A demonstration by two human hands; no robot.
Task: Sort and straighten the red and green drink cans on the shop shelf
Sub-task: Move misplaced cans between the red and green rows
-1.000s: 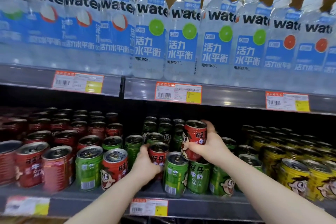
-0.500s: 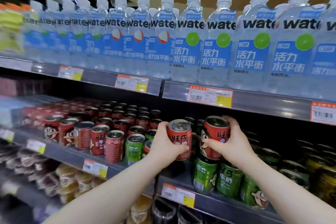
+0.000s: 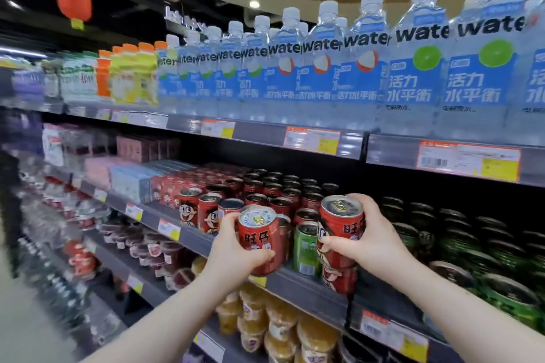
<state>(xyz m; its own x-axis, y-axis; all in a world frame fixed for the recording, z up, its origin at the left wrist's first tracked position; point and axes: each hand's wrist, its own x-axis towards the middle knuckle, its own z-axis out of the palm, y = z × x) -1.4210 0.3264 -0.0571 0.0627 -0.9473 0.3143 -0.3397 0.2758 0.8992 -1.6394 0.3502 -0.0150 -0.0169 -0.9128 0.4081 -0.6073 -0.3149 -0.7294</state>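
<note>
Mid-sort: left hand [image 3: 236, 256] gripping a red can [image 3: 261, 240], right hand [image 3: 368, 244] gripping another red can [image 3: 339, 233]; one green can [image 3: 305, 250] is still standing among the reds.

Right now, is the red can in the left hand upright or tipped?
Tipped. The red can leans in the left hand, its top tilted toward the camera so the lid shows, held off the shelf.

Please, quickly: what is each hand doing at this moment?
Left hand: closed around a red can.
Right hand: closed around another red can.
</note>
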